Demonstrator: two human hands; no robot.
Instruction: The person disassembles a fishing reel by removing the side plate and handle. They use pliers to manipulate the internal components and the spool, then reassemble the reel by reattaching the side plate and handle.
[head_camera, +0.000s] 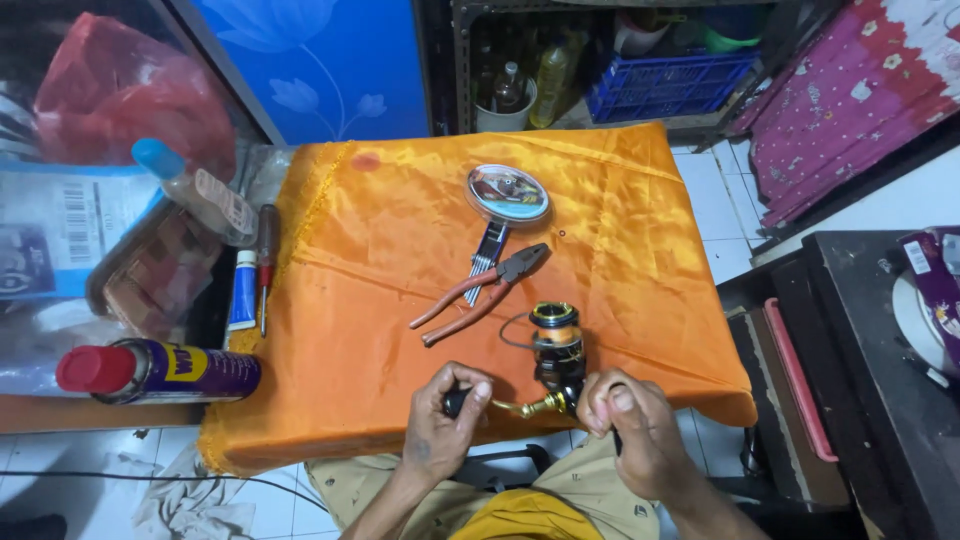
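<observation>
**While the reel sits at the desk edge, both hands stay on it**

While I look down, the fishing reel (556, 352) stands on the orange cloth (400, 250) at the near edge of the desk, just in front of my knees. My left hand (447, 420) is closed around the dark knob of the gold crank handle (520, 406), with the thumb on top and the fingers curled under. My right hand (628, 425) is closed too, pinching at the lower side of the reel body; what exactly the fingertips press I cannot tell, because the hand covers it.

I think the good way for this step is to keep the body firm with the right hand and to move the crank slowly with the left, so the reel does not slide on the smooth cloth or fall from the edge. A loop of thin line hangs beside the spool, and it is better to keep it away from the crank.

Behind the reel lie the pliers (480, 288) with reddish handles, a small flat metal tool (487, 250) and a round line spool (508, 193), all apart from my hands. At the left, off the cloth, I see a spray can (160, 370), a small tube (243, 292) and a screwdriver (267, 262).
</observation>
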